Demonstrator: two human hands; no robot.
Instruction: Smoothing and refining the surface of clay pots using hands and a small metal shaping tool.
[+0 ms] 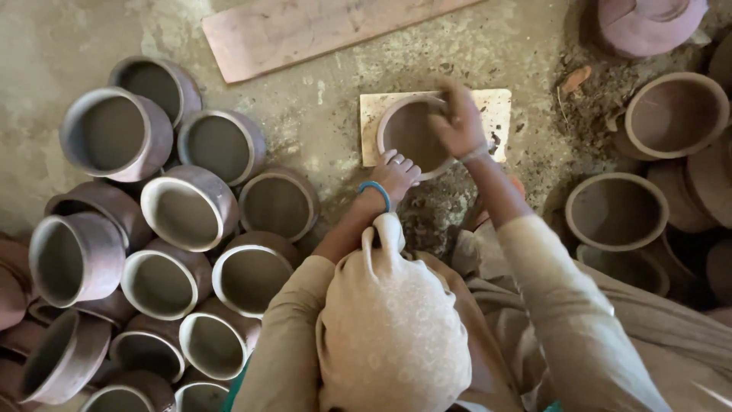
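Setting: a rough, dusty grey earthen floor (320, 114), seen from directly above, with a person crouched at the lower middle, head covered by a pale patterned cloth (393, 336).

Item in work — a round, unfired brown clay pot (408, 137) with a pale rim, mouth upward, standing on a small square pale wooden board (499, 107) that lies flat on the floor in front of the person.

Right hand (457, 122): over the pot's far right rim, fingers bunched and curled down onto the rim and inner wall; blurred, so whether it pinches the clay or only presses it cannot be told. A thin band circles that wrist.

Left hand (396, 174): fingers loosely spread, resting against the pot's near outer wall, steadying rather than clasping it. A blue bangle (376, 192) sits on the wrist.

Surroundings — a dense cluster of grey-brown clay pots (191, 206), mostly tilted with mouths showing, fills the left side. More reddish-brown clay pots (675, 114) stand at the right, mouths up. A long pinkish wooden plank (305, 30) lies at an angle at the top, well apart from the board. Loose clay crumbs lie just below the board.
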